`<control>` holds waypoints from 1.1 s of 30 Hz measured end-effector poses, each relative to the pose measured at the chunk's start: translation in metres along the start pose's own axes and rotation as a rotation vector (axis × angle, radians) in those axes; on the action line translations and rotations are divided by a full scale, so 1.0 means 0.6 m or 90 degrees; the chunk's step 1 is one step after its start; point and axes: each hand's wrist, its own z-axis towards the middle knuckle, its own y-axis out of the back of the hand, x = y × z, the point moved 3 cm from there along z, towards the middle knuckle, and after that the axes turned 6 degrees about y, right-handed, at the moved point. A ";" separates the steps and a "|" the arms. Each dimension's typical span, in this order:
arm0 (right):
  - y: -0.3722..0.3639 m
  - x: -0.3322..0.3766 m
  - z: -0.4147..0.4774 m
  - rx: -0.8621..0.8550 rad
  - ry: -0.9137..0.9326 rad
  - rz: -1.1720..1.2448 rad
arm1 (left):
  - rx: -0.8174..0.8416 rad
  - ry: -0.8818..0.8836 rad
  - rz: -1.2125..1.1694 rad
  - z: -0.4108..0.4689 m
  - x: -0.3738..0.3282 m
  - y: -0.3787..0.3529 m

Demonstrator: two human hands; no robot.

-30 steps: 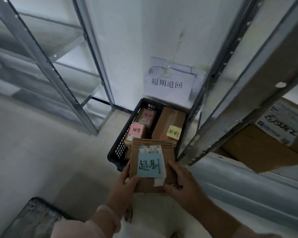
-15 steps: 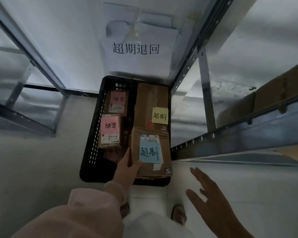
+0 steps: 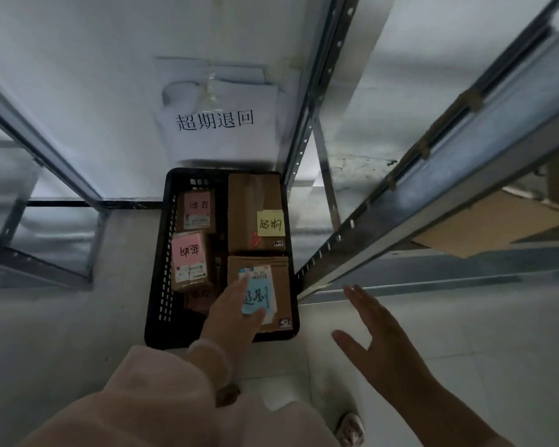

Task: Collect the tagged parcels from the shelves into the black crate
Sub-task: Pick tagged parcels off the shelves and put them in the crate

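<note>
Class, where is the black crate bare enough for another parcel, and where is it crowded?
Bare: the far-left corner of the crate, behind the far pink-tagged parcel, and the near-left corner beside the left hand. Crowded: the right half, filled end to end by the yellow-tagged box and the blue-tagged box.

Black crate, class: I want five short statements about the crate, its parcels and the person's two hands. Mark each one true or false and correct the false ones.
1. The black crate stands on the floor below a paper sign on the wall. True.
2. The parcel with the yellow note lies in the crate's left half. False: it lies in the right half, at the far end.
3. The left hand touches the parcel with the blue note. True.
4. The right hand grips a parcel. False: its fingers are spread and it holds nothing, off to the right of the crate.
5. Two parcels with pink notes lie in the crate's left half. True.
</note>
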 end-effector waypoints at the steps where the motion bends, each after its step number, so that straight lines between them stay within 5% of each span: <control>1: 0.016 0.002 -0.008 -0.010 0.012 -0.006 | -0.023 -0.036 0.028 -0.019 -0.021 0.006; 8: 0.125 -0.029 -0.084 -0.052 0.101 -0.066 | -0.191 -0.246 0.169 -0.172 -0.186 0.002; 16: 0.284 -0.122 -0.172 -0.137 0.116 -0.077 | -0.267 -0.415 0.210 -0.316 -0.367 -0.118; 33: 0.459 -0.305 -0.244 -0.185 0.069 -0.056 | -0.400 -0.484 0.443 -0.258 -0.588 -0.183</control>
